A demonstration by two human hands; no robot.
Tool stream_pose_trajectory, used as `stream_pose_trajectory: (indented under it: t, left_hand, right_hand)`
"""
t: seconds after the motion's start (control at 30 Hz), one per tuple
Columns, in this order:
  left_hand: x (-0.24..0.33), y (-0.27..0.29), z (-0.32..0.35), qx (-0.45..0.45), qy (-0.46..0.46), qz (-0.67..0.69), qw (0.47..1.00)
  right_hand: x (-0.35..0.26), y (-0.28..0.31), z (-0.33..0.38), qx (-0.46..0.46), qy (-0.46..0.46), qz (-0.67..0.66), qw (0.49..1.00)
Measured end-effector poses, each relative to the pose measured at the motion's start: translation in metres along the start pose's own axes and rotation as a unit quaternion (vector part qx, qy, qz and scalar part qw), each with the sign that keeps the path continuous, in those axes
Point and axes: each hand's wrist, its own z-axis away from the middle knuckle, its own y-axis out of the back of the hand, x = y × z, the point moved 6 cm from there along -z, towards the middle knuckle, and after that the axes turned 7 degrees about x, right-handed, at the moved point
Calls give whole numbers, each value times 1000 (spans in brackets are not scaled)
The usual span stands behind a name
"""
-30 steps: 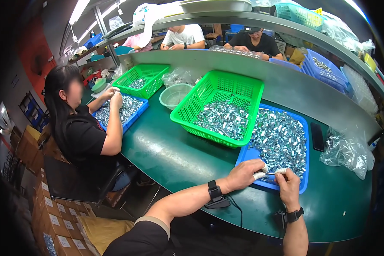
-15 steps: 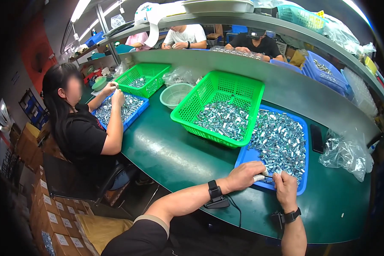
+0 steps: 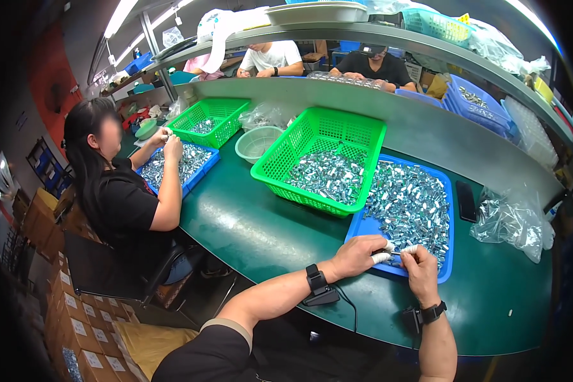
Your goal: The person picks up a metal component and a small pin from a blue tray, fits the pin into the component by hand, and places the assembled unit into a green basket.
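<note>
Head view showed left hand (image 3: 358, 256) and right hand (image 3: 422, 272) above the blue tray (image 3: 365, 227). Their fingers pinched a small metal piece (image 3: 395, 253) over the tray's near edge.

This is a factory workshop, shown by the long workbench (image 3: 235, 232), heaped metal parts (image 3: 417, 204) and seated co-worker (image 3: 124, 200).

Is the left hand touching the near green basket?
Apart. The head view shows bare tabletop and the blue tray's corner between the left hand and the basket.
</note>
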Motion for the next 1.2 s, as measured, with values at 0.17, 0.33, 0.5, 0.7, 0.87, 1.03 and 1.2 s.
stream_pose_trajectory:
  t: [0.17,0.33,0.5,0.7,0.87,1.03,1.2]
  left_hand:
    - [8,8,3,31,-37,-7,999]
    - [28,20,3,51,-92,-58,993]
    - [44,103,-37,151,-107,-188,965]
    - [53,93,-66,143,-162,-300,929]
    - [-13,0,-48,-30,-90,-315,944]
    - [-39,-14,-44,-50,-25,-287,956]
    - [-33,-1,-35,7,-20,-263,965]
  right_hand:
    - [-5,3,0,-55,-25,64,996]
    - [4,10,6,-20,-59,31,998]
    - [3,12,-4,-10,-36,11,999]
    - [0,16,-8,7,-44,1,999]
    - [-4,13,-5,5,-47,-18,999]
    - [-6,14,2,3,-61,-12,998]
    - [-1,13,0,2,-50,4,999]
